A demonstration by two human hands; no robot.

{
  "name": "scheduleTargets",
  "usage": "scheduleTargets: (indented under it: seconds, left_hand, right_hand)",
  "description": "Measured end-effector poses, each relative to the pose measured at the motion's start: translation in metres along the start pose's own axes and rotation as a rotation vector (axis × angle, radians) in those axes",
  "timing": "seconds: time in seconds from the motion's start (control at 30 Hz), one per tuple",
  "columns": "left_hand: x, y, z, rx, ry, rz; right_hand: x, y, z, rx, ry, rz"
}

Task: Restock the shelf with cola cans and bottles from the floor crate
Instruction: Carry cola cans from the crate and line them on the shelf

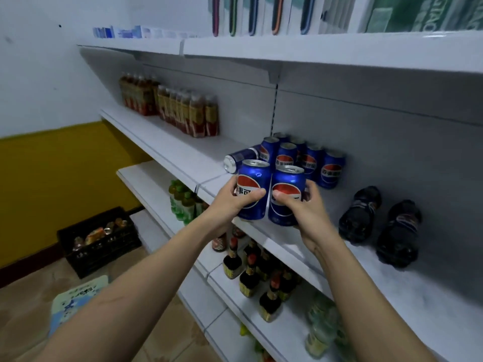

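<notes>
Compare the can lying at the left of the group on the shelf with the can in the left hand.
The lying can is on its side on the shelf, its silver top facing the camera; the can in the left hand stands upright, top up. No hand touches the lying can; the left hand grips the other, thumb across its logo. The lying can's logo is out of sight; the held can's faces the camera. Both are blue cola cans with silver tops.

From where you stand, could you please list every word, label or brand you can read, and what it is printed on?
"事可": on the blue cola can in the left hand, partly covered by the fingers.
"百事": on the blue cola can at the right end of the shelf row, rest blurred.
Brown tea bottles, dark sauce bottles, green packaging on the top shelf: too blurred to read.
</notes>
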State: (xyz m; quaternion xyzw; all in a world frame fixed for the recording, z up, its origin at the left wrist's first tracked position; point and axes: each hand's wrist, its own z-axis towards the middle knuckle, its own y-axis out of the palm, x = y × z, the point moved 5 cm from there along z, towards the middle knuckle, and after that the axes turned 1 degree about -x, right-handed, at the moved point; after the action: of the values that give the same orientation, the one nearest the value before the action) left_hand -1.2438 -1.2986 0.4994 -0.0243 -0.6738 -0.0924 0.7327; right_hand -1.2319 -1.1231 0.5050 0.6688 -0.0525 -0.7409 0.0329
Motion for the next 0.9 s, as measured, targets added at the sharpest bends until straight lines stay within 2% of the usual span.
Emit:
scheduleTargets:
  seconds: [0.3,0.43,0.57,0.7,0.9]
  left_hand:
    - [-0.022,0.018,0.098,-0.075,-0.01,0.08]
    - [-0.039,0.026,0.138,-0.133,-0.032,0.091]
    - [-0.048,0.036,0.173,-0.155,-0.01,0.096]
    - [-0.056,0.048,0.199,-0.209,0.026,0.087]
    - [-0.069,0.054,0.213,-0.199,0.009,0.099]
  right_hand:
    - [0.013,-0.043,0.066,0.237,-0.023,-0.156]
    - [0.009,-0.055,0.087,0.256,-0.096,-0.247]
    - [0.01,-0.068,0.102,0.386,-0.112,-0.271]
    - [0.016,-0.077,0.118,0.452,-0.107,-0.34]
    - [0.033,-0.084,0.13,0.504,-0.097,-0.339]
